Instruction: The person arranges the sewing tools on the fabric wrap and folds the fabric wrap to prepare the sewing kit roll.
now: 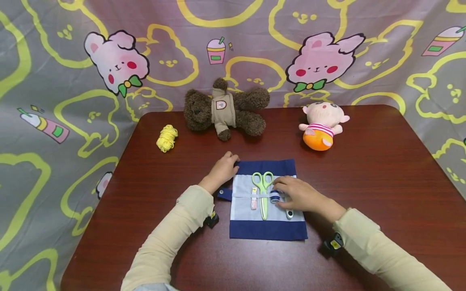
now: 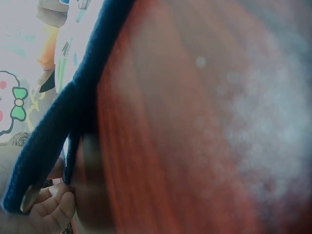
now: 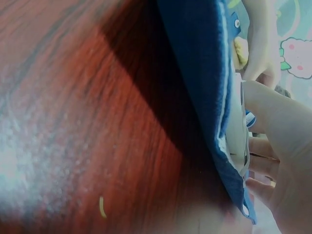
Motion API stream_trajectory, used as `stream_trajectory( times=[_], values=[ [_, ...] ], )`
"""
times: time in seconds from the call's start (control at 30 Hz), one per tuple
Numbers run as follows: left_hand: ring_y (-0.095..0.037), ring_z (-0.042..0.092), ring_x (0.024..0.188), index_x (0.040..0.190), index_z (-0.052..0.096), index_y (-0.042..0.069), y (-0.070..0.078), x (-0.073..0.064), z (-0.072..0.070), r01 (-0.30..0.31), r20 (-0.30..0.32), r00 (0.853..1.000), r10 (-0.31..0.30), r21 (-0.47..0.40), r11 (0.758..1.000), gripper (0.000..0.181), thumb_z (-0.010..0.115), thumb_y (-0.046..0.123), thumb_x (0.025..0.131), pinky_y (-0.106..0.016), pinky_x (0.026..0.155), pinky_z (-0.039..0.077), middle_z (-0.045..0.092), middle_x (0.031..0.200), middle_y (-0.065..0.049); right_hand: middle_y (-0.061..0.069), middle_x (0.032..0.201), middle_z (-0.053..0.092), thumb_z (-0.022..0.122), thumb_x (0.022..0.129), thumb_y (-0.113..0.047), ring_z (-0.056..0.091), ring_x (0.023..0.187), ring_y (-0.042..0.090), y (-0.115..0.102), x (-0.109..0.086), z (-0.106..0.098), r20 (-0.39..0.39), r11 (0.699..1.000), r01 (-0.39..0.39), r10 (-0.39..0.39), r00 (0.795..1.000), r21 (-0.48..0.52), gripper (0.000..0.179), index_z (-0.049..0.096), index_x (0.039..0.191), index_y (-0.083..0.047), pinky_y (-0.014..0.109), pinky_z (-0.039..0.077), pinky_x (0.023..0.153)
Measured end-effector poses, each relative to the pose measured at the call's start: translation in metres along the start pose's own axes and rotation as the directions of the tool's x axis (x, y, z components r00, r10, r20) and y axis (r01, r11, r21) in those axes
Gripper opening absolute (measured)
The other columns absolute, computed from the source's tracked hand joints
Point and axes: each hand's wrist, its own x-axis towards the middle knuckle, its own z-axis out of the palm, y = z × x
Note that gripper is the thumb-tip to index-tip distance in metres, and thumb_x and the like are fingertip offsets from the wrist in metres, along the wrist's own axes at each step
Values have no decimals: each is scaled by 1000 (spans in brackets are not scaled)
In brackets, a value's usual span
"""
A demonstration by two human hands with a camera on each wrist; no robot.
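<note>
A navy and pale-blue fabric tool roll (image 1: 268,230) lies unrolled, and my left hand (image 1: 223,169) pinches its far left corner; the pinching fingers (image 2: 61,207) show in the left wrist view. Across it runs an elastic band (image 1: 240,195). Under the band sit green-handled scissors (image 1: 263,186), a small folded tape measure (image 1: 253,203) and a blue-and-white thread spool (image 1: 274,197). My right hand (image 1: 300,195) holds the spool between thumb and fingers. Partly under that hand is a white tool (image 1: 289,214) with a dark-ringed end, its rest hidden.
A snap strap (image 1: 224,194) sticks out from the roll's left side. Farther back on the brown table (image 1: 378,169) lie a yellow yarn bundle (image 1: 167,138), a brown teddy bear (image 1: 223,109) and a pink plush toy in orange (image 1: 320,127). A patterned curtain (image 1: 255,40) hangs behind.
</note>
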Motion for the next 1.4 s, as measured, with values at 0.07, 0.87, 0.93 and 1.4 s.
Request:
stream_trajectory(
  times=[0.07, 0.87, 0.93, 1.4],
  values=[
    [-23, 55, 84, 111, 58, 6, 0, 0, -1, -2, 1, 1000, 2, 0, 1000, 25, 58, 14, 87, -35, 74, 46, 50, 105, -11, 7, 109, 56, 71, 72, -34, 52, 101, 22, 0, 0, 0, 4, 1000, -3, 3, 1000, 5, 40, 63, 103, -10, 39, 43, 86],
    [-22, 55, 84, 113, 59, 5, 0, 0, -1, 12, 6, 1000, -12, -6, 1000, 27, 57, 14, 87, -33, 75, 46, 50, 104, -11, 6, 110, 55, 70, 72, -34, 50, 101, 22, 3, 0, 3, 3, 999, -7, 7, 1000, 34, 40, 62, 104, -11, 39, 43, 86],
    [-22, 55, 84, 113, 59, 5, 0, 0, -1, 13, 8, 1000, -13, -5, 1000, 27, 57, 14, 87, -33, 75, 46, 50, 104, -11, 6, 110, 55, 70, 72, -34, 50, 101, 22, 3, 0, 3, 2, 999, -6, 6, 1000, 37, 40, 63, 104, -11, 39, 43, 86],
    [-21, 55, 82, 113, 59, 5, 0, 0, 0, 2, 2, 1000, -2, -9, 1000, 27, 57, 13, 87, -33, 73, 46, 50, 104, -11, 6, 109, 55, 70, 72, -33, 50, 99, 22, 3, 0, 3, -18, 998, -5, 6, 1000, 55, 38, 63, 102, -11, 39, 43, 85]
  ],
)
